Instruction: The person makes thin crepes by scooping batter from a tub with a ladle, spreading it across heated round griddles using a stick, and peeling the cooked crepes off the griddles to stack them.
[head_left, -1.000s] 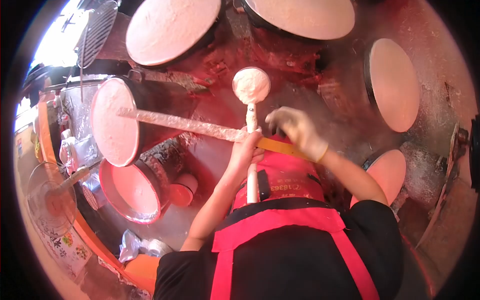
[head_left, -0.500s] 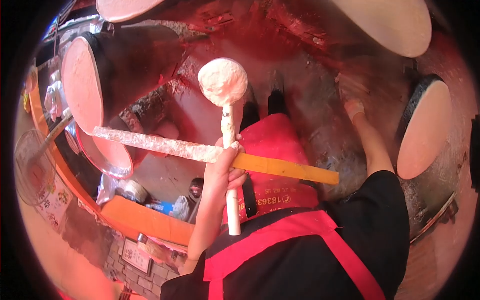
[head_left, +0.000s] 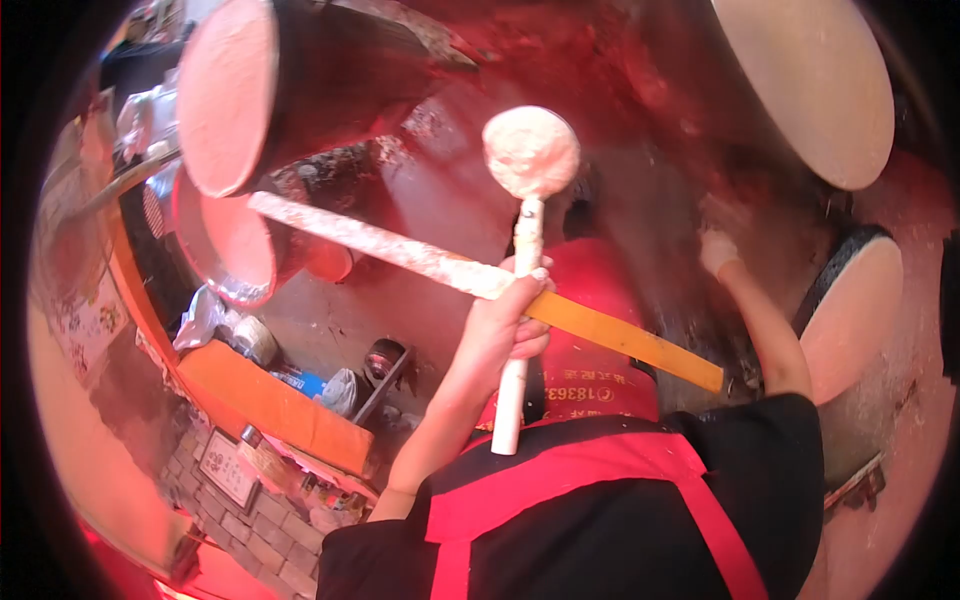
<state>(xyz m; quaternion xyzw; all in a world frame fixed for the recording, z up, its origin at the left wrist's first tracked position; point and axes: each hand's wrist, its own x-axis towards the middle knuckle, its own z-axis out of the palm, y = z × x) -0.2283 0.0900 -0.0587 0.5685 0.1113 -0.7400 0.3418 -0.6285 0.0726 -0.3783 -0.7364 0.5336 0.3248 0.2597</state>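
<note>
My left hand [head_left: 508, 325] is closed around the white handle of a ladle [head_left: 530, 155], whose round bowl is filled or coated with pale, batter-like stuff. Crossing that handle in the same grip is a long flat stick [head_left: 630, 340]. Its right part is bare and yellow-orange, while its left part is caked in the pale stuff. My right hand [head_left: 718, 250] reaches forward at the right, over a dim, hazy area. Its fingers are blurred, so I cannot make out whether it holds anything. A dark-sided drum with a pale round top [head_left: 855, 310] stands to its right.
Other pale-topped round drums stand at upper left [head_left: 228, 95] and upper right [head_left: 810, 90]. A round tub [head_left: 225, 240] with pale contents is at left. Beyond an orange ledge [head_left: 280, 405] lie plastic bags [head_left: 340, 390], a framed sign [head_left: 228, 468] and brick paving [head_left: 260, 540].
The ladle and stick, in my left hand, have shifted right in the view, and the surroundings at left have shifted too. My right hand appears slightly lower.
</note>
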